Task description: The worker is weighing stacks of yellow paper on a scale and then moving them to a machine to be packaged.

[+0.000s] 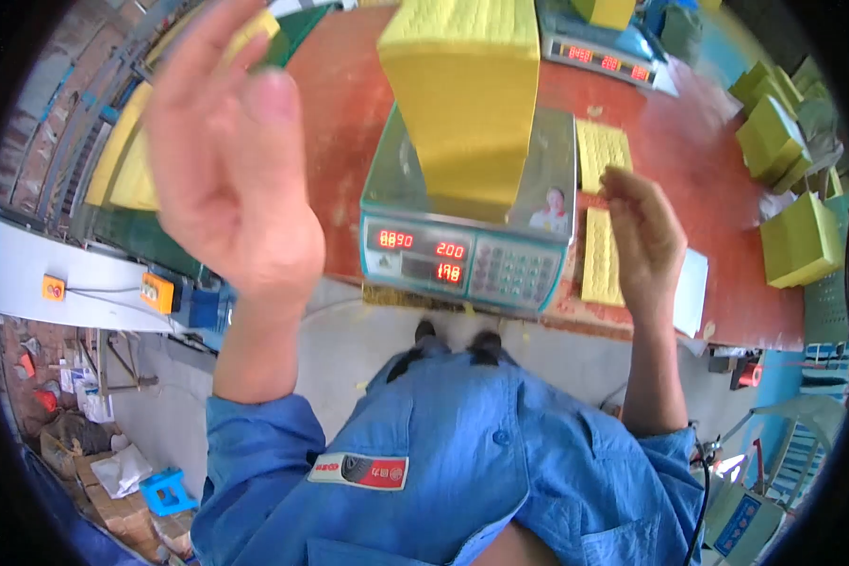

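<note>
A tall yellow block, apparently a stack of sheets with a patterned top [462, 123], stands on the metal pan of a digital scale [467, 259] with lit red figures. My left hand [231, 170] is raised to the left of the scale, slightly blurred, fingers apart and holding nothing. To the right of the scale, my right hand [646, 241] hovers with loosely bent fingers and nothing visible in them. Beside it on the red table lie two flat yellow patterned pieces, a nearer one [599, 259] and a farther one [602, 151]. Whether its fingertips touch them, I cannot tell.
A second scale [599, 58] carrying a yellow block is at the far side. Yellow stacks [802, 241] line the right of the red table [726, 292]. White paper [690, 292] lies near its front edge. Another person's blurred hand [690, 108] reaches in. Leftward runs a white machine panel [94, 283].
</note>
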Tool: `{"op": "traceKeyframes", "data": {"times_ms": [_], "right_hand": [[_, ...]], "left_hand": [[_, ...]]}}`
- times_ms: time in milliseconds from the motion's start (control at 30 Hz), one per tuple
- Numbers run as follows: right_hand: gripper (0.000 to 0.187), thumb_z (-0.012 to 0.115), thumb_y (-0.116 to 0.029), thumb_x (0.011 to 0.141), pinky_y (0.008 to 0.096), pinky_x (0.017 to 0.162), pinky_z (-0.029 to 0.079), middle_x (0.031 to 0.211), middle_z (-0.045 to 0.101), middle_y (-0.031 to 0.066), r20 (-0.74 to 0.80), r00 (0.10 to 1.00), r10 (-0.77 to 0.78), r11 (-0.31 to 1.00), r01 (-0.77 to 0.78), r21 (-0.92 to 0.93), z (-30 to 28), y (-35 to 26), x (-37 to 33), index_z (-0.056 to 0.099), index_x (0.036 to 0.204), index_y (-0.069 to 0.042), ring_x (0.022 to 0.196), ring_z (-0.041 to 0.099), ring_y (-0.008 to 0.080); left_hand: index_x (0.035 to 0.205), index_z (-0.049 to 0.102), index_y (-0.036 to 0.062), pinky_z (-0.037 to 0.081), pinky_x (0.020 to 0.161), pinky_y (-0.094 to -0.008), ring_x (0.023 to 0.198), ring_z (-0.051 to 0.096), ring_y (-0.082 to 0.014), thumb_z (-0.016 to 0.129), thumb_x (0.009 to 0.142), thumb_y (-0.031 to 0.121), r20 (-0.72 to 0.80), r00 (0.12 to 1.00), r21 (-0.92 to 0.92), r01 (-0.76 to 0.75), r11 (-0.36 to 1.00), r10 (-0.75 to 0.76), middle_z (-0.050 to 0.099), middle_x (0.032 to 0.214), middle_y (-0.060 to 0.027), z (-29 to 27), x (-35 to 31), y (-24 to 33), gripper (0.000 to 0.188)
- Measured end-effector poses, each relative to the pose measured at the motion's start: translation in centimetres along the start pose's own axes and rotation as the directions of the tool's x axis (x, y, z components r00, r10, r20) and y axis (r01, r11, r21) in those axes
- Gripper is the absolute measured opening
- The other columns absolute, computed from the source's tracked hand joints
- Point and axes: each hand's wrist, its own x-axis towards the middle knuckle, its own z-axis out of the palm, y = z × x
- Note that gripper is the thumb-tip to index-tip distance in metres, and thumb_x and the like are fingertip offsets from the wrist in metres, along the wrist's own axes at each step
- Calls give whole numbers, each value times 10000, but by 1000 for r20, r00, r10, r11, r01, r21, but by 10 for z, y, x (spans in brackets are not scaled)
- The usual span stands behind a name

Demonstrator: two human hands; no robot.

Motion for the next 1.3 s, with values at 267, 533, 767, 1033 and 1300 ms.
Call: {"op": "traceKeyframes", "data": {"times_ms": [267, 533, 767, 1033, 1300], "right_hand": [[241, 580, -1, 924, 305, 900, 502, 1081, 681, 108, -8, 1000, 27, 983, -25, 181, 15, -20, 20, 628, 1159, 13, 1022, 639, 172], [230, 574, -63, 939, 268, 857, 486, 1045, 676, 71, -61, 995, 74, 970, -58, 236, 31, -16, 44, 633, 1143, 26, 965, 625, 122], [241, 521, 1, 935, 276, 889, 501, 1038, 692, 81, -238, 939, 249, 956, -198, 218, -3, 8, -4, 661, 1127, 46, 990, 632, 130], [208, 505, -7, 944, 277, 835, 493, 964, 674, 50, -366, 849, 380, 897, -243, 368, -44, 33, -81, 674, 1060, 26, 930, 621, 121], [202, 496, 13, 928, 270, 849, 488, 954, 671, 54, -332, 756, 565, 801, -406, 440, -106, 49, -137, 664, 1039, 38, 910, 610, 112]], "left_hand": [[1198, 595, -14, 412, 1047, -388, 1245, 540, -231, 535, 987, 177, 96, 778, -163, 628, 761, -621, 597, 1299, -153, -7, -3, -70, 291], [1141, 639, -1, 471, 978, -345, 1110, 613, -184, 571, 968, 127, 219, 626, -376, 762, 528, -748, 663, 1169, -113, -4, -20, -120, 226], [1094, 629, -59, 524, 922, -347, 1028, 642, -241, 460, 978, 26, 169, 967, -321, 238, 917, -192, 656, 1155, -197, 24, -4, -43, 222], [963, 666, 11, 513, 834, -339, 959, 664, -248, 651, 828, -27, 784, 613, -304, 513, 803, -96, 682, 1035, -117, 121, -135, 47, 141], [961, 637, 25, 482, 927, -431, 1103, 586, -350, 765, 743, 88, 910, 406, -52, 312, 949, -84, 597, 1239, -169, 219, -246, 81, 261]]}}
